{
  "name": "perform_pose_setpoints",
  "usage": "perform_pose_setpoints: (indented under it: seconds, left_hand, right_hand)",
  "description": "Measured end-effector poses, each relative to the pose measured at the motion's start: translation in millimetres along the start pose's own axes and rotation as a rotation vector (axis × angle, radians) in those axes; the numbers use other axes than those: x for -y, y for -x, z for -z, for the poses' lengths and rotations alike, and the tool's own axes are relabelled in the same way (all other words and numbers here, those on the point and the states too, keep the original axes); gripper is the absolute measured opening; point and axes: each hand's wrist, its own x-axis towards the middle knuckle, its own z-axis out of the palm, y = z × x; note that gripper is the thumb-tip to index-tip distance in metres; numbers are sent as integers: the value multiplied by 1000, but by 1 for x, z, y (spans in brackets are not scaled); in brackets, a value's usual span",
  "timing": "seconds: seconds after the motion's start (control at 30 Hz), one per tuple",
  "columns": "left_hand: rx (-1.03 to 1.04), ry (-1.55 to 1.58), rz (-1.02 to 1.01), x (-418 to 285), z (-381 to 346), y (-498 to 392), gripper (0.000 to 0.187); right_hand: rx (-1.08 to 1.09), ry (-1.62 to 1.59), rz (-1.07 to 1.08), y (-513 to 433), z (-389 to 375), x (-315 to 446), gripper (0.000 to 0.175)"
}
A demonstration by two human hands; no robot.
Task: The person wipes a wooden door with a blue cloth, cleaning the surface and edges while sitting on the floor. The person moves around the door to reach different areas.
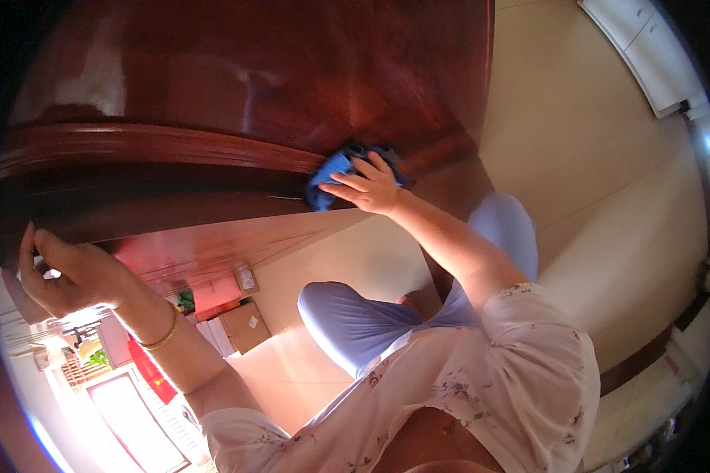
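Note:
My right hand (370, 186) lies with fingers spread on a blue cloth (333, 171), which has a darker part under and behind the fingers. The cloth is bunched against the edge moulding of a dark red, glossy wooden piece of furniture (272, 77), close to its corner. My left hand (65, 275) is raised at the far left, fingers bent, with a yellow bracelet on the wrist. It is near the lower dark edge of the furniture; whether it touches the wood cannot be told. I see nothing held in it.
Cardboard boxes (245, 327) and a red package (216, 292) stand on the pale tiled floor (574, 177) beyond the furniture. My bent knees are close below the wooden edge. A white cabinet (645, 53) is at the upper right. A bright window (133, 423) shows at lower left.

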Motion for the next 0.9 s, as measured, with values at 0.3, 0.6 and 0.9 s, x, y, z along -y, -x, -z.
perform_pose_setpoints:
  seconds: [0.3, 0.6, 0.9]
  left_hand:
    - [0, 16, 57, -39, -6, -10, 10]
    - [30, -156, 115, -45, 5, -16, 8]
    - [34, -137, 87, -40, 5, -17, 9]
  right_hand:
    - [460, -190, -745, 142, 29, -32, 37]
    - [-380, -338, -400, -77, 115, -7, 47]
    - [-304, 174, -47, -130, 53, -43, 61]
